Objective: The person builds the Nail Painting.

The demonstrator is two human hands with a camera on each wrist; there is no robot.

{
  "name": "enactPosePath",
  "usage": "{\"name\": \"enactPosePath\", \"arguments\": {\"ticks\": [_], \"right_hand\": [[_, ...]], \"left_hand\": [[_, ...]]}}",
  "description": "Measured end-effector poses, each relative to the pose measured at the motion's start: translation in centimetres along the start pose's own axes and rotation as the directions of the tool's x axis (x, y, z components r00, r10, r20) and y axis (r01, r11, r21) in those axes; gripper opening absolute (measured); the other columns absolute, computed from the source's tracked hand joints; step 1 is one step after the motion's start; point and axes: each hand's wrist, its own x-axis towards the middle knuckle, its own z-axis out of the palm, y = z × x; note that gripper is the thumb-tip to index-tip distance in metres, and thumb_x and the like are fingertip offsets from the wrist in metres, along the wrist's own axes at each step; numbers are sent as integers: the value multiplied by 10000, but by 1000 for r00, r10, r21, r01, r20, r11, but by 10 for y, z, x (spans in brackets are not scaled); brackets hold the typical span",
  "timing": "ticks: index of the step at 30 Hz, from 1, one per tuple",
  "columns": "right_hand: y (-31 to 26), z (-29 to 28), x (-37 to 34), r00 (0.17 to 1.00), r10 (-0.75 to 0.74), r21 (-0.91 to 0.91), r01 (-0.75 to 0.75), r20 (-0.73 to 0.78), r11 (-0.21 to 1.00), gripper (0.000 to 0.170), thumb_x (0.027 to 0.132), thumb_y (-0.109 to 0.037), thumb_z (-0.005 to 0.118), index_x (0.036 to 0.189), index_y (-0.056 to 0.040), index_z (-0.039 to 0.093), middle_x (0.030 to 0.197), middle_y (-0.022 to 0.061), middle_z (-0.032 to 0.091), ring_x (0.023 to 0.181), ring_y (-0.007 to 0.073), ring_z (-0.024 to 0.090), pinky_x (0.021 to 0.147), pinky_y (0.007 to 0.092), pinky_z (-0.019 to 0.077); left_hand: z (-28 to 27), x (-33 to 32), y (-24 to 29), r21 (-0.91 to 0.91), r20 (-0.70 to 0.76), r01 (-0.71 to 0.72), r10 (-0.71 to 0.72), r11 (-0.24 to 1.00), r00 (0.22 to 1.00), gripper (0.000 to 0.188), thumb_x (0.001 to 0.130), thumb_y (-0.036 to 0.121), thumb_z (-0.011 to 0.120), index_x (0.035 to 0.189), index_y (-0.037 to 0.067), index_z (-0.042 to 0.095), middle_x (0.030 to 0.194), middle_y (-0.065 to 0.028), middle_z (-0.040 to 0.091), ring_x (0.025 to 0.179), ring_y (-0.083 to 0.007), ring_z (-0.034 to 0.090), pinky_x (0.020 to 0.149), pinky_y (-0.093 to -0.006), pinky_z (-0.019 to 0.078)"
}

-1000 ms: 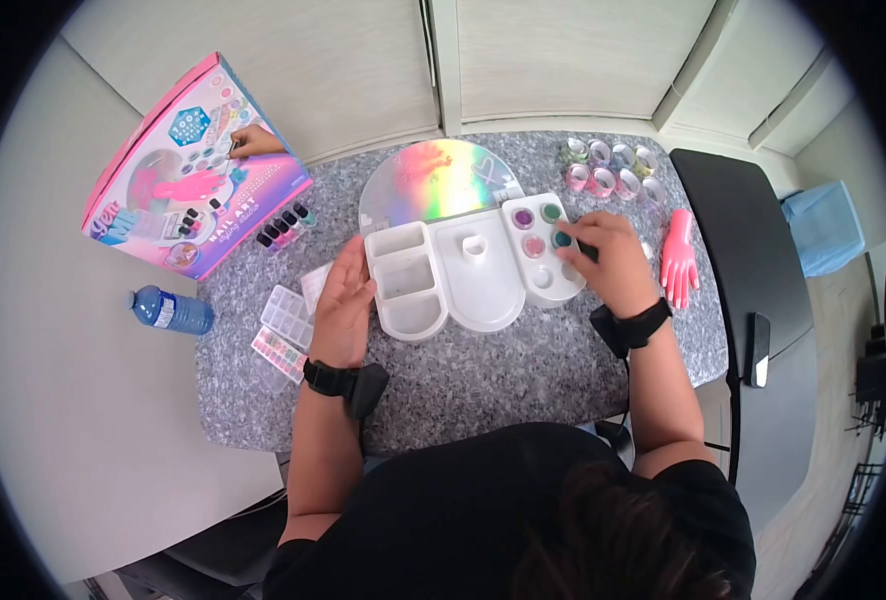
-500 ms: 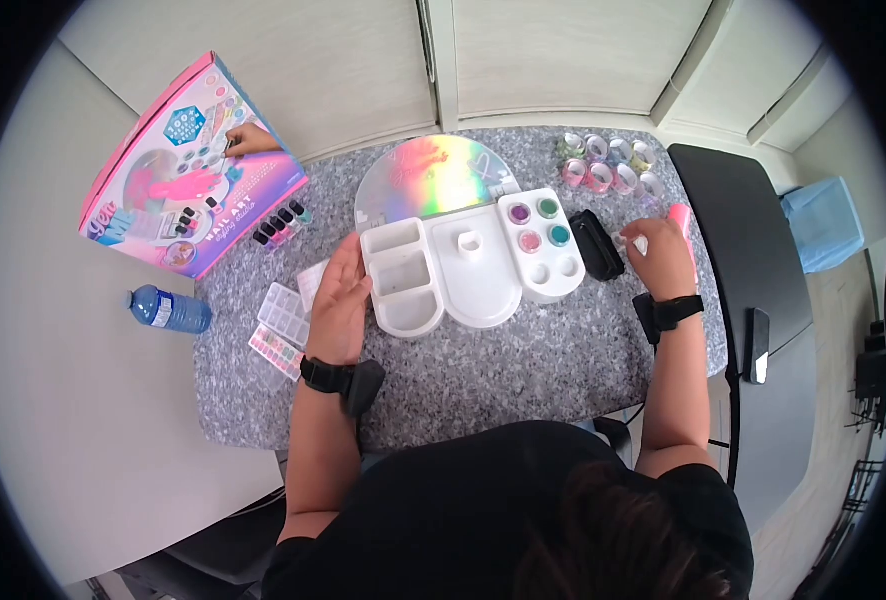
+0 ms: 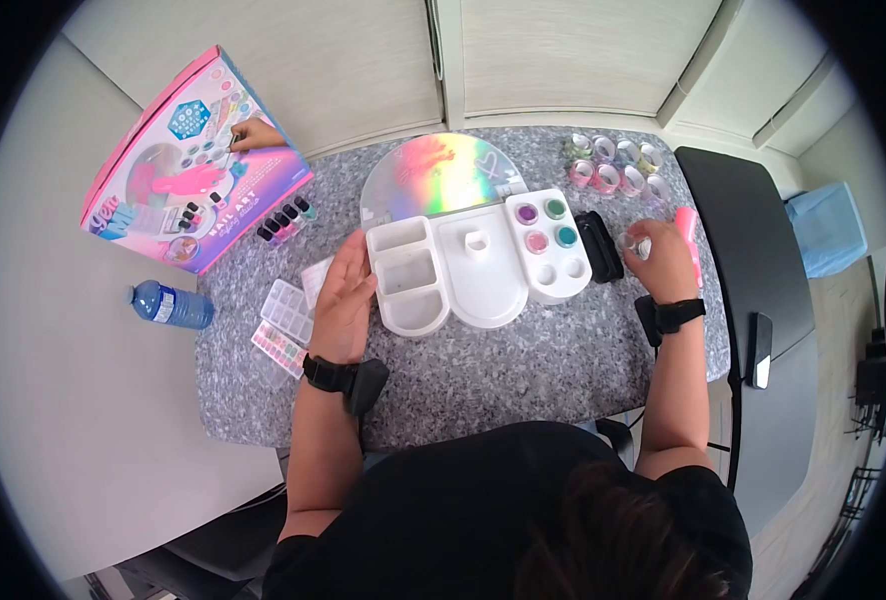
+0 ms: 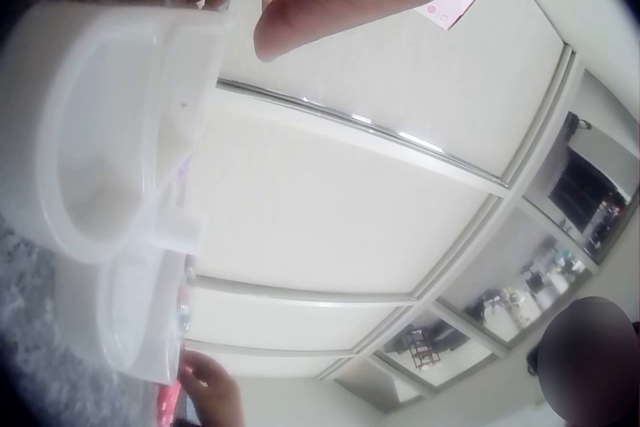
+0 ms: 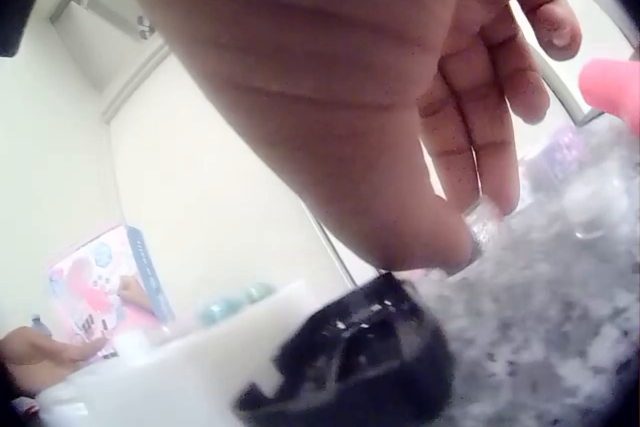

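Head view: the right hand (image 3: pixel 665 262) has moved off the teal pot (image 3: pixel 566 236), which sits in the white tray (image 3: pixel 478 290), and now pinches a small clear object (image 5: pixel 485 225) beyond the black case (image 3: pixel 600 247) — so work seems to have shifted there, with two tray wells (image 3: pixel 574 269) bare. The left hand (image 3: pixel 343 300), fingers extended, lies along the tray's left edge. On the upright box (image 3: pixel 198 160): "NAIL ART" — the bottle's (image 3: pixel 173 306) label is unreadable.

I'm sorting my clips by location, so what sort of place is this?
Some indoor room, perhaps a home or office: a speckled table stands by pale panels, with a blue bag, probably lining a bin.
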Motion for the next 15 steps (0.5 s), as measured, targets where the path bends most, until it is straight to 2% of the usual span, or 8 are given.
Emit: {"name": "enactPosePath", "arguments": {"ticks": [2,4,5,7,8,10,15], "right_hand": [[-16,-6,-3,999,36,-33,-36,-16,999,279,797,-90,840,1069,-67,778,1066,135,792,1089,370,720,985,467,560],[-47,-15,-8,990,-94,162,110,-102,981,280,792,-93,846,1057,-57,765,1048,141,781,1075,376,715,967,464,562],[-75,-22,-11,998,-52,264,55,-20,963,285,793,-89,844,1060,-48,752,1058,143,775,1079,382,708,962,460,559],[-99,-17,-18,987,-157,281,144,23,949,288,801,-109,850,1061,-45,744,1052,145,763,1057,389,693,954,474,560],[-106,-15,-20,980,-193,284,173,43,943,290,802,-117,854,1061,-47,744,1048,146,761,1047,391,688,953,475,560],[-110,-4,-20,977,-208,279,187,49,942,292,802,-123,857,1060,-47,742,1043,144,759,1040,392,684,954,477,560],[-120,4,-21,976,-214,263,193,50,945,305,802,-136,864,1063,-45,737,1037,142,758,1035,391,682,955,481,561]], "left_hand": [[-2,0,2,-1,-3,-5,5,1000,1000,771,1081,46,586,1750,-42,214,1834,-227,237,1665,-316,322,1349,-452,270],[0,0,2,7,-3,8,-8,1000,1000,771,1081,47,586,1750,-42,213,1832,-225,242,1668,-317,316,1350,-452,268],[-1,0,1,7,-3,9,-9,1000,1000,771,1081,47,586,1750,-42,213,1832,-225,242,1668,-317,316,1350,-452,268],[-3,0,-3,-46,-37,11,-13,999,999,740,1048,-48,557,1733,-38,278,1807,-208,311,1683,-305,294,1367,-452,242],[-4,0,-4,-47,-35,16,-18,999,999,740,1048,-48,557,1733,-38,278,1807,-208,311,1683,-305,294,1367,-452,242],[-7,1,-4,26,-8,-4,4,1000,1000,782,1073,49,592,1749,-48,210,1829,-232,244,1669,-322,314,1351,-455,267],[-4,0,0,-2,-5,-4,4,1000,1000,786,1070,46,589,1749,-51,205,1830,-236,238,1670,-324,312,1353,-453,263]]}}
